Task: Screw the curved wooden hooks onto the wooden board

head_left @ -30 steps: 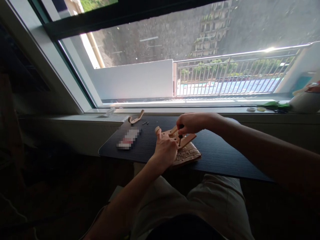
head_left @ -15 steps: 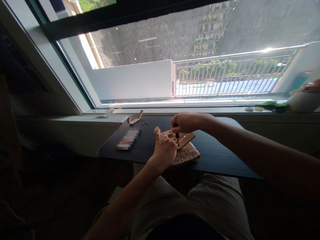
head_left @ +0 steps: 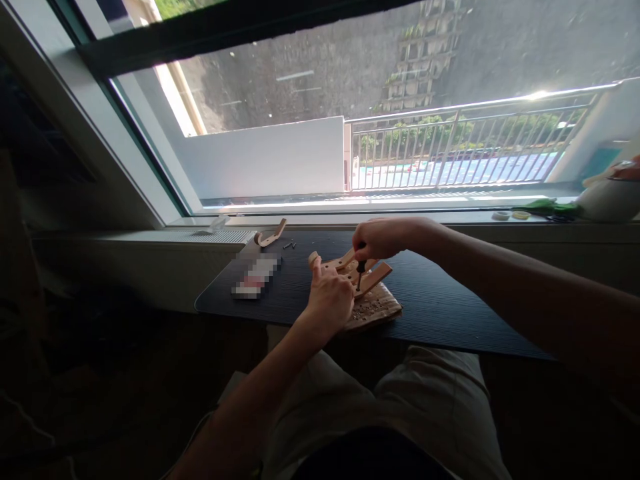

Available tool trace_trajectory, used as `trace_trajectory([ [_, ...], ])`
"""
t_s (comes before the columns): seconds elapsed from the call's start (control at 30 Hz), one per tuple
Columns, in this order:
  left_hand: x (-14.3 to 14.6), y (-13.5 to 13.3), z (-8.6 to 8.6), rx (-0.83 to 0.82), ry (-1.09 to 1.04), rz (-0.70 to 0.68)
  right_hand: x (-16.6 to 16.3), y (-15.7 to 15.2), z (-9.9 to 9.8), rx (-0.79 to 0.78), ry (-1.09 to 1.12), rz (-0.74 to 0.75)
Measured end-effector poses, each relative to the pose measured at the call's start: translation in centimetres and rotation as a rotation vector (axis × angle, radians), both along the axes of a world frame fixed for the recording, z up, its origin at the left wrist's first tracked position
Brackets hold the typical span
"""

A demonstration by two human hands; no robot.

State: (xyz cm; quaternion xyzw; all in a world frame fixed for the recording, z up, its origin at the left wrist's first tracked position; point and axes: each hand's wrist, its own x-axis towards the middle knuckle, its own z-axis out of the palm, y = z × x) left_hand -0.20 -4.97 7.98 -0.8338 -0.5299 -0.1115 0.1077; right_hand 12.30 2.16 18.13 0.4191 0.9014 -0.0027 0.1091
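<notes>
My right hand (head_left: 377, 239) is closed around the dark handle of a screwdriver (head_left: 361, 268). The shaft points down, its tip at a hole in a flat wooden arm (head_left: 376, 279). My left hand (head_left: 330, 297) grips the wooden piece from the near left, one finger stretched toward a curled wooden end (head_left: 313, 257); its palm hides part of the wood. Other wooden strips with dark holes lie just behind. Beneath them is a brown cardboard-like pad (head_left: 387, 307), its top pitted with small holes.
On the dark table (head_left: 435, 300), a loose curved wooden hook (head_left: 273, 238) lies at the back left near several screws (head_left: 289, 245). A pixelated flat item (head_left: 256, 277) sits left of my hands. Behind the table runs a windowsill (head_left: 350, 223) with tape rolls (head_left: 520, 215) and a white pot (head_left: 605, 200).
My right hand has shifted slightly right and up with the screwdriver handle, which leans more to the right. My left hand and the wooden pieces stay in place.
</notes>
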Motion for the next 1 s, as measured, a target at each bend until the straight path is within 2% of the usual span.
trace_trajectory([
  [0.13, 0.0, 0.0, 0.2, 0.006, 0.008, -0.010, 0.3, 0.3, -0.6, 0.090, -0.010, -0.047],
  [0.23, 0.0, 0.0, 0.2, 0.017, 0.005, -0.009, 0.1, -0.3, 0.4, -0.015, -0.012, -0.066],
  [0.3, 0.0, 0.0, 0.1, 0.013, -0.001, -0.012, -0.1, -0.8, 1.0, -0.110, 0.014, -0.033],
  [0.37, -0.1, 0.0, 0.0, 0.005, -0.003, -0.020, -0.3, -1.1, 1.2, -0.132, 0.013, 0.001],
  [0.47, -0.1, 0.0, 0.0, 0.009, 0.010, -0.023, -0.7, -1.1, 0.4, -0.058, -0.017, 0.017],
  [0.57, -0.1, -0.1, 0.1, 0.004, 0.022, -0.023, -1.0, -0.9, -0.7, 0.069, 0.014, -0.037],
  [0.63, 0.0, -0.1, 0.2, -0.007, 0.025, -0.018, -1.2, -0.8, -0.7, 0.115, 0.020, -0.102],
  [0.7, 0.0, -0.1, 0.3, -0.010, 0.026, -0.009, -1.4, -0.9, -0.1, 0.083, 0.002, -0.129],
  [0.87, -0.1, -0.1, 0.1, 0.004, 0.024, -0.011, -1.2, -1.2, 1.5, -0.111, 0.019, 0.002],
  [0.93, -0.1, 0.0, 0.0, 0.002, 0.024, -0.017, -1.0, -0.9, 1.1, -0.119, 0.023, 0.037],
  [1.0, -0.1, 0.0, 0.1, -0.007, 0.021, -0.023, -0.7, -0.4, 0.2, -0.054, 0.026, 0.034],
])
